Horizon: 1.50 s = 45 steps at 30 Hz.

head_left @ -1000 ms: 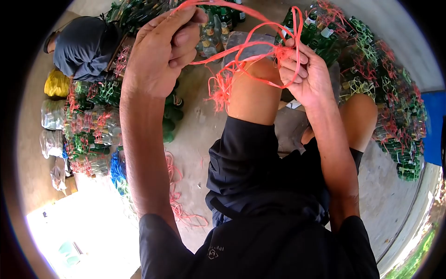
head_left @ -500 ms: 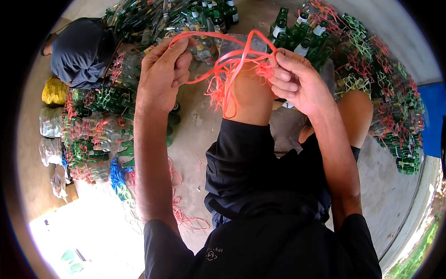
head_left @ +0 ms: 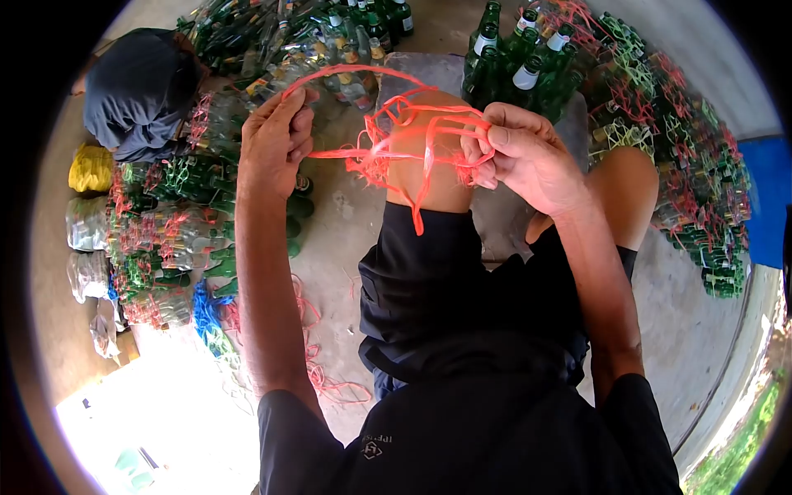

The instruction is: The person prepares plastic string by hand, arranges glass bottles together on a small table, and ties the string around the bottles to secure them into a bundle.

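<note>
Red plastic twine (head_left: 429,132), looped and knotted with frayed tufts, stretches between my two hands above my bare knee (head_left: 412,177). My left hand (head_left: 279,136) is closed around one end, where an upper strand and a lower strand meet. At the other end, my right hand (head_left: 524,153) pinches several strands between thumb and fingers. A loop hangs from the middle, its tip over the hem of my black shorts (head_left: 421,272). Just beyond my right hand stands a group of green glass bottles (head_left: 524,62) with pale labels.
Bundles of bottles tied with red and green twine are stacked at left (head_left: 157,227) and right (head_left: 685,165). Loose bottles (head_left: 239,37) lie at the back. A person in dark clothing (head_left: 136,91) bends at upper left. Loose red twine (head_left: 330,384) lies on the floor.
My left hand has moved slightly down and left, drawing the upper strand into a wider arc. The loops near my right hand have shifted, and the hanging loop reaches lower.
</note>
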### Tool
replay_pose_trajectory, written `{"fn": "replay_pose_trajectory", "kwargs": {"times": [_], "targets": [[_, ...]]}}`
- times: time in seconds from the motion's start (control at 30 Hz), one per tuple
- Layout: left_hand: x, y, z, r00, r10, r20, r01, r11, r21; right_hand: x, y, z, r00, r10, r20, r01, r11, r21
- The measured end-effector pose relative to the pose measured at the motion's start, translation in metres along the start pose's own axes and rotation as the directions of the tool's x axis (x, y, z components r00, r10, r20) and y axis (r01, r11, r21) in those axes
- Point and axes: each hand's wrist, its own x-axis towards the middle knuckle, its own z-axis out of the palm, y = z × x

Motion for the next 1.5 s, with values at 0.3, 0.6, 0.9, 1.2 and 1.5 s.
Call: {"fn": "replay_pose_trajectory", "kwargs": {"times": [0.3,0.6,0.9,1.2,1.5], "targets": [[-0.003,-0.01,-0.011,0.999,-0.003,-0.033,0.003,1.0,-0.016,-0.01,0.007,-0.002,0.987,-0.086,-0.137,0.073,0.993,-0.096],[-0.01,0.005,-0.029,0.999,0.047,-0.026,-0.049,0.996,-0.069,-0.034,-0.02,-0.022,0.972,-0.193,-0.134,0.19,0.981,-0.04],[-0.017,0.049,-0.054,0.988,0.146,0.057,-0.135,0.977,-0.167,-0.082,-0.048,-0.043,0.952,-0.151,-0.265,0.118,0.983,-0.137],[-0.013,0.086,-0.067,0.969,0.189,0.16,-0.15,0.963,-0.225,-0.149,-0.087,-0.067,0.89,-0.153,-0.429,0.078,0.979,-0.189],[-0.004,0.087,-0.078,0.976,0.155,0.151,-0.111,0.957,-0.267,-0.22,-0.118,-0.097,0.796,-0.14,-0.589,-0.082,0.939,-0.333]]}}
